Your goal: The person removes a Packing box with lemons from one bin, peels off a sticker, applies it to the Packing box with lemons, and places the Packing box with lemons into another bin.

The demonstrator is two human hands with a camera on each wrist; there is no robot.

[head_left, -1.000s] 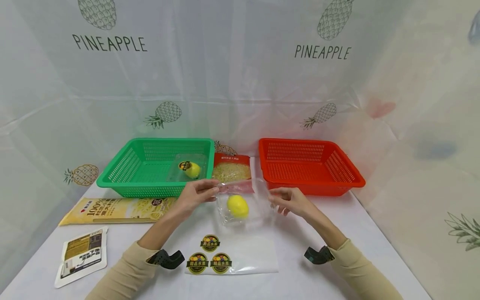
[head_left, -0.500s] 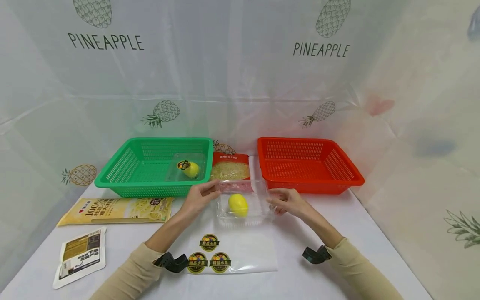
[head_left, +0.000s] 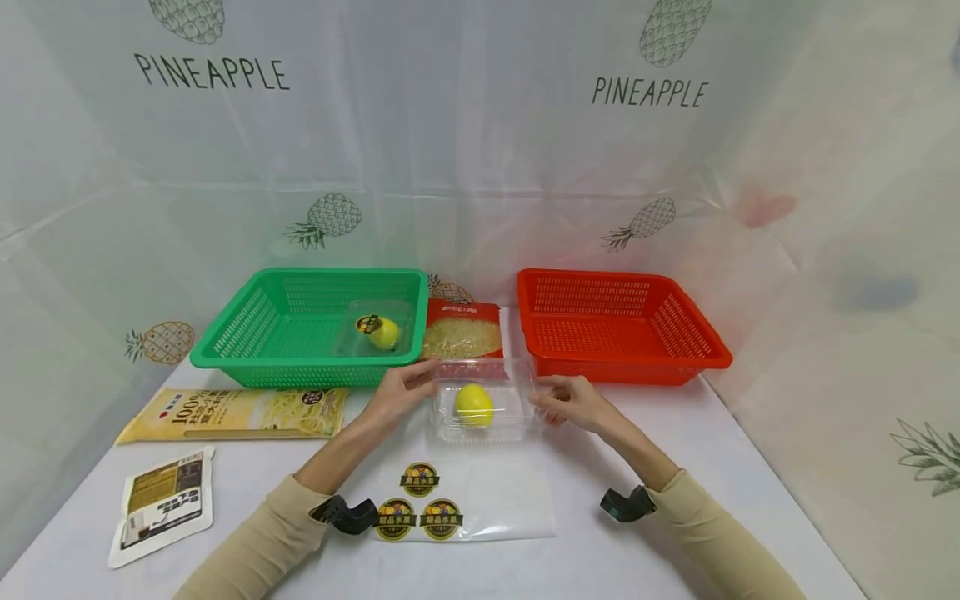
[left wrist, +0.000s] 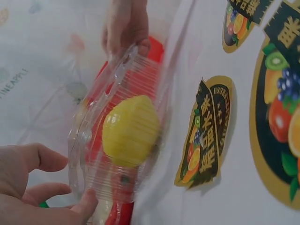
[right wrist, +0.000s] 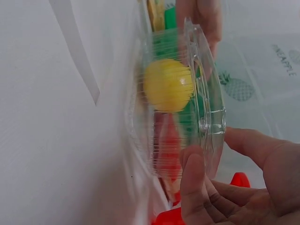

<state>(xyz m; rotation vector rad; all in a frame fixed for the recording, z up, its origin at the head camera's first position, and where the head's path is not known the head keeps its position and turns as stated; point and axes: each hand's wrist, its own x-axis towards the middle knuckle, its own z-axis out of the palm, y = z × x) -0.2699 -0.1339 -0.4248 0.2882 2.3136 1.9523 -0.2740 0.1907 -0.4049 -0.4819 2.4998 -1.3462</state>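
Note:
Between my two hands is a clear plastic clamshell box [head_left: 510, 406] with a ribbed body. A yellow lemon [head_left: 474, 405] lies inside it, left of the middle in the head view. In the wrist views the box's lid and base rims lie together along one side. My left hand [head_left: 401, 393] holds the box's left end, with thumb and fingers about the rim. At the opposite end, my right hand [head_left: 573, 402] pinches the rim between thumb and fingers [right wrist: 194, 183]. Below the box, a glossy sheet [head_left: 510, 504] with several round fruit stickers [head_left: 418, 480] lies on the white table.
A green basket [head_left: 225, 363] at back left contains another clear box with a stickered lemon [head_left: 386, 333]. The red basket [head_left: 630, 364] stands at back right. Between them lies a red pasta packet [head_left: 461, 333]. A yellow noodle packet [head_left: 232, 414] and a white pouch [head_left: 163, 506] lie left.
The clear box, tilted and blurred a second ago, now sits more level between my hands. My left hand has shifted slightly right along its end, and the right hand slightly left.

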